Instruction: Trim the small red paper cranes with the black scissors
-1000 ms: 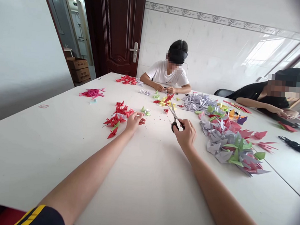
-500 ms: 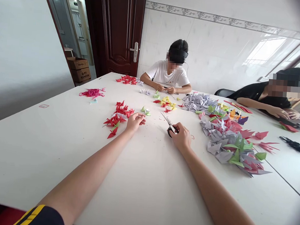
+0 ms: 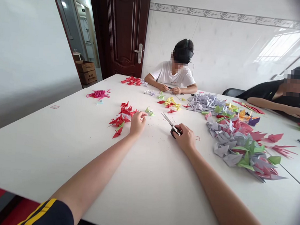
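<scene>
Hands: two, bare, mid-frame. Left hand [image 3: 138,123]: left of centre, fingers loosely curled; cannot tell whether anything thin is pinched. Right hand [image 3: 186,137]: right of centre, closed around the black handles of the scissors [image 3: 168,119].

Scissors: one pair, centre of frame, between the hands. Long axis slants from handles at lower right to tips at upper left; blades look narrowly parted, tips clear of paper.

Green-and-white paper crane [image 3: 150,111]: one, left of the tips, near but apart; just above the left hand's fingertips, so that hand is the nearer.

Red paper cranes [image 3: 118,120]: one cluster, immediately left of the left hand; contact cannot be told.

Single red crane [image 3: 171,111]: above the blades, apart from them.

Mixed paper pile [image 3: 225,135]: grey, pink and green, right of frame, apart from the right hand.

Worktop [image 3: 144,187]: white, beneath all items, with scattered specks below the tips.
</scene>
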{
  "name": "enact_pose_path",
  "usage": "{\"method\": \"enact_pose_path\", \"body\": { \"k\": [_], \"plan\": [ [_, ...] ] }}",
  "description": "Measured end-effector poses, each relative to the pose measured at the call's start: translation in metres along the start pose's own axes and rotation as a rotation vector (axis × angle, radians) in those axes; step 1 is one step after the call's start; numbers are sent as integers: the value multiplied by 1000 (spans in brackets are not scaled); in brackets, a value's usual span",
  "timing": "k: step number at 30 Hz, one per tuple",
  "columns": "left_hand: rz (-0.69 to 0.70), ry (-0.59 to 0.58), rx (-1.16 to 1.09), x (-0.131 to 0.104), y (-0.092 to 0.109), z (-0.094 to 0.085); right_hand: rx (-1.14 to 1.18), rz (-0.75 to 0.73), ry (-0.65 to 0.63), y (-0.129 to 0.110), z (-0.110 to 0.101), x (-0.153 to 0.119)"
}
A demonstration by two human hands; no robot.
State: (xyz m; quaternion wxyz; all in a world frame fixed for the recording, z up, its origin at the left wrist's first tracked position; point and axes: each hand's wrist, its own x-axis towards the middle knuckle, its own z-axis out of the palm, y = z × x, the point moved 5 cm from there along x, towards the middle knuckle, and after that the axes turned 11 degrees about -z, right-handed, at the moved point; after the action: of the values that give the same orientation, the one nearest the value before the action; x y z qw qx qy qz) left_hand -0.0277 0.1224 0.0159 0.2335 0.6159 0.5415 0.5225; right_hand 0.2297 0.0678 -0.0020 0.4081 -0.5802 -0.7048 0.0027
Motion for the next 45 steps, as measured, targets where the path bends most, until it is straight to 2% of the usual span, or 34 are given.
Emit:
{"method": "enact_pose_path", "body": {
  "k": [4, 9, 14, 18, 21, 26, 31, 34, 41, 45],
  "plan": [
    [101, 3, 267, -10, 10, 3, 18, -28, -1, 1, 2, 0],
    [34, 117, 560, -17, 10, -1, 27, -44, -20, -1, 2, 0],
    [61, 100, 662, -19, 8, 1, 24, -48, -30, -4, 1, 1],
    [-30, 80, 677, -18, 2, 2, 19, -34, -45, -3, 1, 1],
    [-10, 34, 659, -16, 0, 6, 19, -29, -47, -2, 1, 1],
    [144, -171, 551, -17, 3, 20, 28, -32, -43, -1, 2, 1],
    [242, -255, 366, -20, 15, 23, 27, -27, -38, 0, 2, 0],
    [252, -335, 254, -21, 18, 25, 37, -20, -37, 1, 3, 1],
    [198, -425, 72, -18, 14, 27, 217, 48, -8, 5, 1, 2],
    [187, -401, 23, -17, 14, 25, 269, 57, 8, 3, -1, 2]
  ]
}}
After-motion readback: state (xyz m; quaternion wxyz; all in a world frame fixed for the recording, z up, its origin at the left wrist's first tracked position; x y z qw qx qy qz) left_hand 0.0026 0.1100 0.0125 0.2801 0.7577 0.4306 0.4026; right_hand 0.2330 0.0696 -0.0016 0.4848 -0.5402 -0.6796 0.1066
